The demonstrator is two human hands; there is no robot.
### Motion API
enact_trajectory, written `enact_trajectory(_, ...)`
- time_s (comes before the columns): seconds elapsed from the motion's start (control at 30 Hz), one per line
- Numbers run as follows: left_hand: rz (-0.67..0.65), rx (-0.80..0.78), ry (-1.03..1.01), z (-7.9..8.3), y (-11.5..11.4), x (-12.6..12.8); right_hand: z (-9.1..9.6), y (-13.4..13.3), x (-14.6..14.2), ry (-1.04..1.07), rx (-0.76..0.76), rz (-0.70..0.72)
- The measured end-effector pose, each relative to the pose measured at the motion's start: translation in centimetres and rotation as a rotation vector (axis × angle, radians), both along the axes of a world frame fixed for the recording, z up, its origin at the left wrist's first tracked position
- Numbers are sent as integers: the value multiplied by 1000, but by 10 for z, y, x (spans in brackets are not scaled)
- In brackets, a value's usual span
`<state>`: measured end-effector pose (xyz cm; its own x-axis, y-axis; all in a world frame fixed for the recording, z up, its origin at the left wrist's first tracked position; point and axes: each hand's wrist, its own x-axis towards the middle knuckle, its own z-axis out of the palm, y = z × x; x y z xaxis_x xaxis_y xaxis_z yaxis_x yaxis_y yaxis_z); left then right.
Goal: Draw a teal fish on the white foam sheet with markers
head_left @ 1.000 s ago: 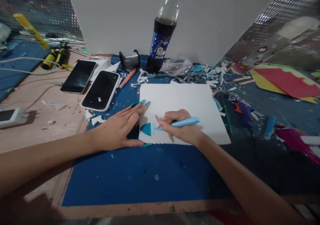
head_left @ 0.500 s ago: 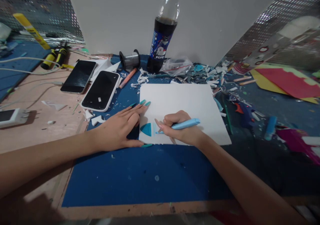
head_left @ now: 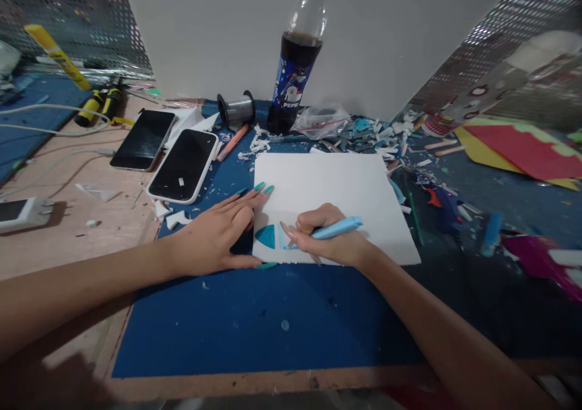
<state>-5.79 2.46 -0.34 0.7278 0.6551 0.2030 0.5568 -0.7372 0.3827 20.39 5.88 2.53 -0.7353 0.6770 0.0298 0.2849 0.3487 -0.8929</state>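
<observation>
A light blue marker is gripped in my right hand, its tip touching a white sheet. Under the tip lies a pale blue coloured patch. Just left of that patch is a darker teal shape with a curved side. My left hand rests with fingers spread at the sheet's left edge, thumb and fingertips lying on the paper. It holds nothing.
Behind the sheet stand a Pepsi bottle, a spool and white and blue scraps. Two phones lie to the left. A blue pen-like piece and red and yellow sheets are on the right.
My right hand and the marker tip have shifted slightly down on the paper, and the pale blue patch looks a little larger. My left hand has stayed put.
</observation>
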Motion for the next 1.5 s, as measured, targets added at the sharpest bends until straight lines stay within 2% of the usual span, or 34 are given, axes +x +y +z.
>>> enact_trajectory(0.47,-2,44,26,-2,-1,1,4,-1,-3,64,-65,38)
enact_trajectory(0.63,4,39,29,0,-1,1,2,-2,-2,36,-56,16)
enact_trajectory(0.87,-4,53,27,3,-1,1,1,-1,-3,89,-52,58)
enact_trajectory(1.07,-5,50,9,1,-1,1,2,0,-3,65,-64,19)
enact_trajectory(1.23,-15,76,28,0,0,1,-4,1,-2,43,91,-139)
enact_trajectory(1.43,-4,50,2,0,-1,0,0,0,-3,98,-74,35)
enact_trajectory(1.5,-2,55,8,0,-1,0,0,0,-4,98,-50,5)
